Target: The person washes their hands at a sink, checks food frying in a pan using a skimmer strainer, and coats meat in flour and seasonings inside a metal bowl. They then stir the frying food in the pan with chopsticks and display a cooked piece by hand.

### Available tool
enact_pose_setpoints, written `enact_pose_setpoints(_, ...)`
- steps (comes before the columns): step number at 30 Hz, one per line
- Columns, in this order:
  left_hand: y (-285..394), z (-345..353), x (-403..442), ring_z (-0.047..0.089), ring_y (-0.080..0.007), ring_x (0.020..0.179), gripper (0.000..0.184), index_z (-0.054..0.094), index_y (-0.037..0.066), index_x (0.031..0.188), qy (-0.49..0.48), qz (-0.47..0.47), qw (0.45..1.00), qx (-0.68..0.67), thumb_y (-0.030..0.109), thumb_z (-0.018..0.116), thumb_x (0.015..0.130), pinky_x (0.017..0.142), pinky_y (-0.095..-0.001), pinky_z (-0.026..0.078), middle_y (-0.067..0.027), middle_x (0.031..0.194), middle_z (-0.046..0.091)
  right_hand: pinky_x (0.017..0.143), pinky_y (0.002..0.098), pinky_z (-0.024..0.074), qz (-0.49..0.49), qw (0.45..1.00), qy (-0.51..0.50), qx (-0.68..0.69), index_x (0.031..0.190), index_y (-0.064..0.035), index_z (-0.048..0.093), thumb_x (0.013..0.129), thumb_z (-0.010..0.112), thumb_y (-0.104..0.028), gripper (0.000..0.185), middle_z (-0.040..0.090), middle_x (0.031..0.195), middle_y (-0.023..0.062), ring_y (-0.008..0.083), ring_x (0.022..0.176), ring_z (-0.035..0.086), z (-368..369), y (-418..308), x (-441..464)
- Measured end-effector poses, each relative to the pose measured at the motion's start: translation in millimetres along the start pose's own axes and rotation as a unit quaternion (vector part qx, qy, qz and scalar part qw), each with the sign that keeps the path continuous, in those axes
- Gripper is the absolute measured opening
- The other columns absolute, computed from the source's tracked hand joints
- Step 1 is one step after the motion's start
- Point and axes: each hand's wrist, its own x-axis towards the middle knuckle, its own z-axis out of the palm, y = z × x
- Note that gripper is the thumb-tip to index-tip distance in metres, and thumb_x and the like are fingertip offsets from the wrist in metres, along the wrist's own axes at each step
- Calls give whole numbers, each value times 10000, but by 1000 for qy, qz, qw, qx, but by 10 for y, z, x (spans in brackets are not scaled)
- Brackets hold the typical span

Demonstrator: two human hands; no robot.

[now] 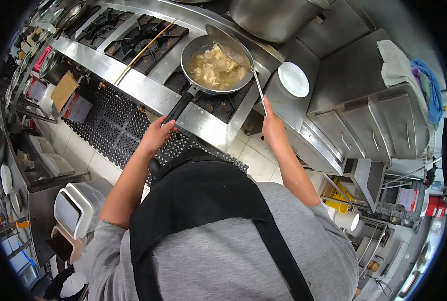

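Observation:
A frying pan [187,62] with a black handle stands over a burner of the stove. Pieces of pale food [211,67] lie in bubbling liquid inside it. My left hand [159,134] is closed at the end of the pan's handle. In my right hand [273,126] is the thin handle of a round metal strainer [228,46]. The strainer is tilted over the right part of the pan, above the food, and hides some of it. A white plate [293,79] rests on the steel counter right of the pan.
A long wooden stick [145,50] lies across the burners on the left. Behind the pan stands a large steel pot [276,17]. Cloths [401,62] hang at the right. A perforated black mat [115,125] covers floor by the stove.

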Motion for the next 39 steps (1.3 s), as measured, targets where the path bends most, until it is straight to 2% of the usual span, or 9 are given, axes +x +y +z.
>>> enact_pose_setpoints(9,56,26,-18,369,-26,535,300,516,49,1121,2,-9,1000,-15,234,527,886,480,-166,311,4,775,575,670,463,432,-35,989,-83,118,1392,-233,148,856,417,-47,628,572,742,286,423,700,570,-251,-139,-271)
enact_pose_setpoints(15,11,11,9,369,-23,537,289,524,56,1111,-8,-11,999,-32,230,536,881,477,-165,310,7,770,576,710,437,422,45,990,-109,74,1390,-239,177,859,409,-50,609,572,813,297,409,734,563,-40,-186,-100)
enact_pose_setpoints(18,24,5,1,369,-22,534,291,527,56,1110,-7,-10,1000,-22,233,540,879,473,-164,307,8,766,577,716,443,424,31,991,-112,67,1390,-238,172,856,410,-45,616,573,813,292,417,747,565,-22,-125,-103)
enact_pose_setpoints(21,-3,-10,22,368,-22,528,293,532,56,1109,-5,-5,1000,-14,236,542,878,469,-164,305,7,768,579,723,479,428,-87,992,-50,77,1385,-234,164,858,405,-61,605,579,814,294,447,768,565,-162,58,-49)
enact_pose_setpoints(25,-32,-6,31,367,-23,520,294,536,55,1109,6,0,1000,-10,237,542,879,463,-164,302,3,772,581,663,466,449,28,999,-13,40,1386,-239,176,861,413,-66,602,589,807,275,428,720,573,-307,4,152)
enact_pose_setpoints(29,13,11,4,368,-23,524,293,536,55,1109,6,-3,1000,-11,239,538,881,461,-163,301,2,770,581,654,460,445,36,999,-22,-3,1387,-236,178,863,408,-60,599,588,797,270,410,726,578,-13,201,277)
enact_pose_setpoints(32,30,12,-5,366,-23,523,293,534,55,1111,15,-4,1000,-4,239,535,883,460,-164,303,3,771,582,654,443,446,-34,995,-40,84,1389,-231,176,863,404,-56,599,585,781,262,389,741,580,0,192,145)
enact_pose_setpoints(34,62,22,-27,364,-23,520,292,532,52,1109,17,-13,1000,4,238,534,883,459,-164,305,6,770,582,684,441,442,85,960,-142,225,1389,-213,182,863,401,-54,592,582,818,272,402,776,569,-235,105,86)
enact_pose_setpoints(39,26,5,0,366,-24,515,288,530,49,1103,9,-5,1000,2,236,531,884,456,-169,305,9,767,584,647,351,447,44,992,-36,110,1393,-198,180,866,412,-56,593,548,697,147,233,622,542,110,325,239)
